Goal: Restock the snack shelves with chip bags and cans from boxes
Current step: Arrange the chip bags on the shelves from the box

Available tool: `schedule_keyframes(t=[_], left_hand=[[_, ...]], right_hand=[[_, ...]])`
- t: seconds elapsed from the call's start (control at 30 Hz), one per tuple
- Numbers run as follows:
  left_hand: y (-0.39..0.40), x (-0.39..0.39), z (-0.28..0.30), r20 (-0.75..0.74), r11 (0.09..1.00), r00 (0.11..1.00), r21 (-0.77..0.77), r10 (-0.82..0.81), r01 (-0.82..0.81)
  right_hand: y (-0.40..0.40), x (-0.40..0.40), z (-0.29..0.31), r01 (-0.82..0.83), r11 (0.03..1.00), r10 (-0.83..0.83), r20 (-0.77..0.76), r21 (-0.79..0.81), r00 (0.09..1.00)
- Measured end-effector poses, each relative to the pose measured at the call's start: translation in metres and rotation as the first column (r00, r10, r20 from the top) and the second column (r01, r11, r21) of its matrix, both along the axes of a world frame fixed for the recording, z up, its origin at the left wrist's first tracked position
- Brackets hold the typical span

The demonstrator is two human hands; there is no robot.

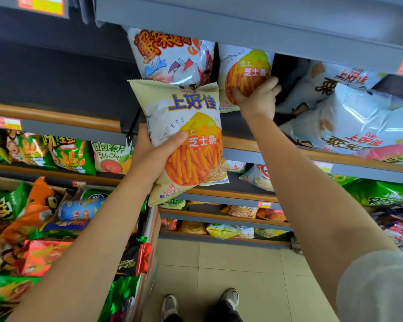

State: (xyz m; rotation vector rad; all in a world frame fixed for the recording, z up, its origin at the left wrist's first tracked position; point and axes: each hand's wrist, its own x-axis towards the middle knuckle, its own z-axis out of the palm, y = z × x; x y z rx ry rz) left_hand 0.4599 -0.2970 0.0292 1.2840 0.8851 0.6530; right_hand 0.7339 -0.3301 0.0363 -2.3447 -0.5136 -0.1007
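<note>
My left hand (153, 154) grips a cream cheese-stick chip bag (189, 126) upright in front of the shelves, thumb across its front. My right hand (257, 96) reaches up and holds a second cheese-stick bag (244, 66) of the same kind, standing on the upper shelf (289, 147). Just left of that bag stands a white crab-flavour bag (172, 54). To its right lie white corn-snack bags (349, 117), tipped over.
A box or cart (153, 228) at lower left is heaped with mixed chip bags (33, 228). Lower shelves carry green and yellow bags (68, 154). A grey shelf (242, 24) overhangs the top. Tiled floor (230, 263) and my shoes are below.
</note>
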Motion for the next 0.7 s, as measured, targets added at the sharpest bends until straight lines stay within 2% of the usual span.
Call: schedule_keyframes(t=[0.07, 0.13, 0.2, 0.23, 0.27, 0.33, 0.4, 0.43, 0.5, 0.6, 0.7], left_hand=[[0.0, 0.0, 0.0, 0.0, 1.0, 1.0, 0.004, -0.007, 0.007], [0.0, -0.002, 0.002, 0.017, 1.0, 1.0, 0.005, -0.017, 0.017], [-0.004, -0.001, 0.005, 0.046, 0.999, 0.998, -0.002, -0.043, 0.043], [-0.007, 0.002, 0.007, 0.052, 0.998, 0.997, -0.006, -0.061, 0.062], [-0.009, 0.006, 0.01, 0.056, 0.997, 0.995, -0.022, -0.078, 0.079], [-0.013, 0.018, 0.016, 0.071, 0.993, 0.992, -0.042, -0.106, 0.109], [-0.013, 0.036, 0.024, 0.069, 0.993, 0.991, 0.007, -0.115, 0.115], [-0.012, 0.045, 0.03, 0.065, 0.992, 0.99, 0.045, -0.125, 0.122], [-0.011, 0.066, 0.041, 0.083, 0.983, 0.984, 0.117, -0.155, 0.145], [-0.008, 0.102, 0.058, 0.1, 0.952, 0.973, 0.247, -0.21, 0.18], [0.001, 0.135, 0.06, 0.056, 0.924, 0.973, 0.329, -0.224, 0.194]], right_hand=[[-0.002, -0.002, 0.006, 0.008, 1.0, -0.009, -0.034, -0.012, 0.999], [-0.011, -0.005, 0.017, -0.05, 0.999, 0.048, -0.068, -0.017, 0.996], [-0.032, -0.019, 0.024, -0.106, 0.987, 0.119, -0.104, 0.124, 0.987], [-0.045, -0.031, 0.026, -0.127, 0.963, 0.169, -0.169, 0.237, 0.971], [-0.059, -0.047, 0.027, -0.144, 0.928, 0.244, -0.268, 0.344, 0.932], [-0.086, -0.074, 0.026, -0.255, 0.866, 0.439, -0.409, 0.43, 0.8], [-0.106, -0.09, 0.029, -0.409, 0.786, 0.605, -0.439, 0.464, 0.664], [-0.112, -0.091, 0.033, -0.447, 0.753, 0.647, -0.418, 0.483, 0.638], [-0.117, -0.086, 0.044, -0.433, 0.734, 0.648, -0.349, 0.523, 0.677], [-0.113, -0.065, 0.056, -0.256, 0.782, 0.468, -0.266, 0.568, 0.843], [-0.1, -0.039, 0.054, -0.158, 0.795, 0.352, -0.232, 0.586, 0.907]])
